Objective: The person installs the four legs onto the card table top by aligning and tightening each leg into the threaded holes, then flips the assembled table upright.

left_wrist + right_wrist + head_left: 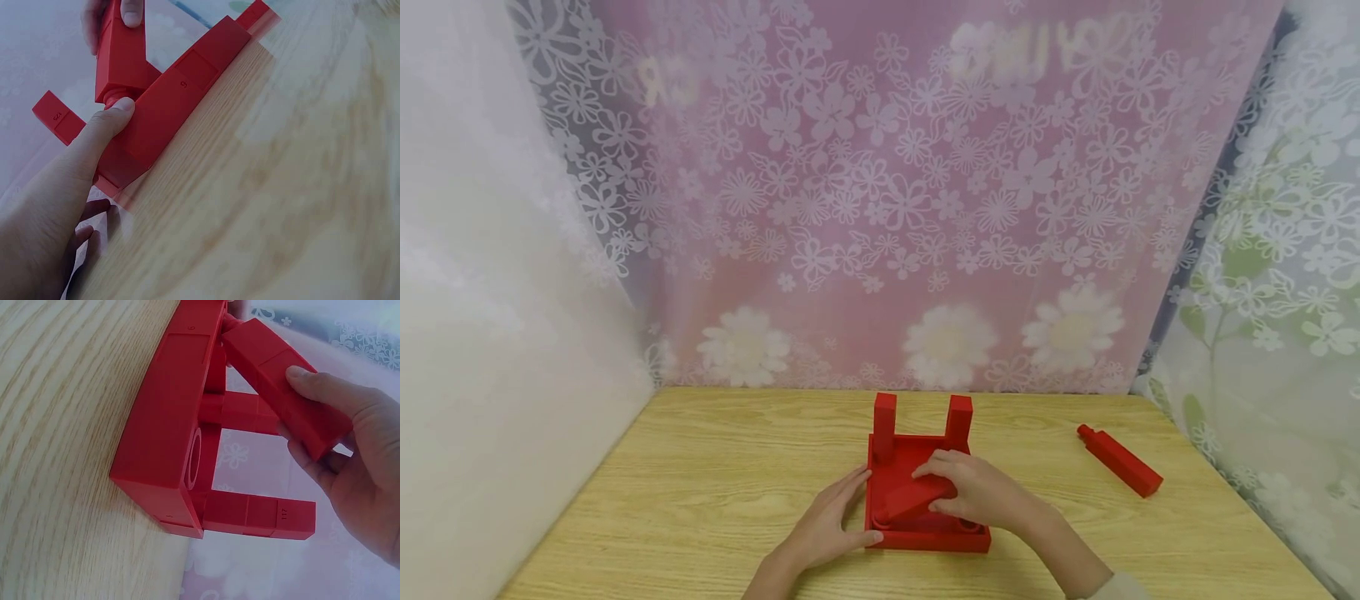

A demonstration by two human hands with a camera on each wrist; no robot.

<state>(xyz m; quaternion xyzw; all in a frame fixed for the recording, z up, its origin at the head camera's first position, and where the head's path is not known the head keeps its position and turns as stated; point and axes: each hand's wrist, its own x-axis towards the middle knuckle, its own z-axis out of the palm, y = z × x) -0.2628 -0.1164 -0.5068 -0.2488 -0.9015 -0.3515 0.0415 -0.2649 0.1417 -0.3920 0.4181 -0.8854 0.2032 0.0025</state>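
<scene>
An upside-down red toy table's top, square with a raised rim, lies on the wooden table. Two upright red legs stand at its far corners. My left hand holds its near left corner, thumb on the front rim and fingers along the left side. Between right thumb and fingers, my right hand grips another red leg. That leg is tilted, its narrow end at the near left corner socket; whether it is seated, I cannot tell. The near right corner has a round open socket.
A loose red leg with a narrow end lies to the right on the wooden table. Flower-patterned curtains hang behind and to the right, and a pale sheet is on the left.
</scene>
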